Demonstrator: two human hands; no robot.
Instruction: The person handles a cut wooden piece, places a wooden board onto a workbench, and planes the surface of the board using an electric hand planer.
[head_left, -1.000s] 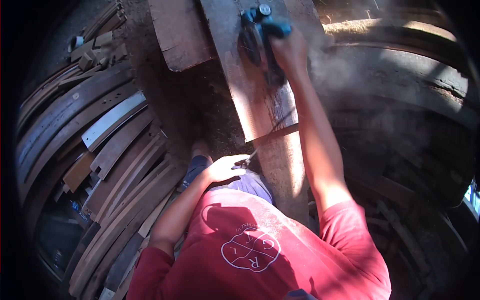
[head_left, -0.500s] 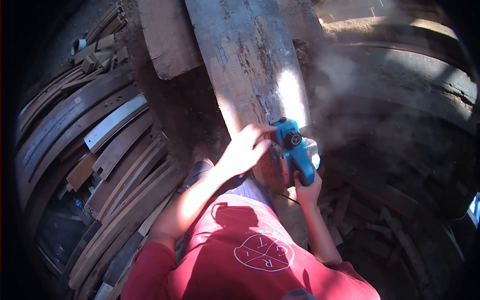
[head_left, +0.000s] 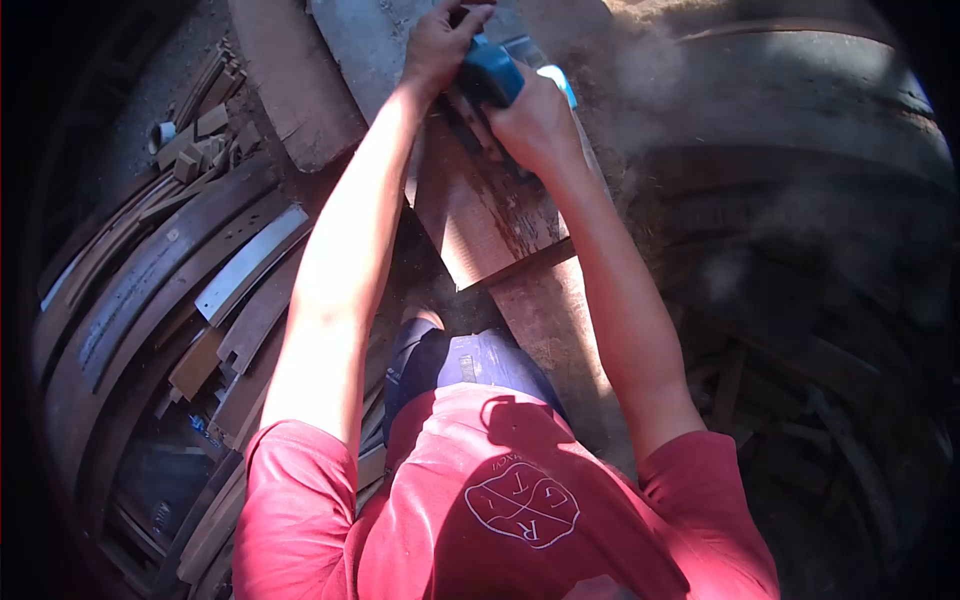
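Observation:
Near the top centre, a blue power planer [head_left: 490, 72] rests on a weathered wooden plank [head_left: 480, 215]. My right hand [head_left: 535, 115] is wrapped round its rear handle. At the planer's front end is my left hand [head_left: 440, 48], its fingers closed on the front part, which the hand mostly hides. Both arms are stretched forward. The plank has rough, flaking dark patches on its surface, and its near end lies across another board [head_left: 550, 320] below it.
Curved wooden pieces [head_left: 160, 270] are stacked along the left. A second thick board [head_left: 295, 90] lies left of the plank. Large timbers [head_left: 780, 90] fill the right, with dust in the air. Wood scraps [head_left: 195, 155] lie at the upper left.
The planer went from the far part of the plank to its near end, then forward again. My left hand left my lap, reached the planer's front and now moves with it.

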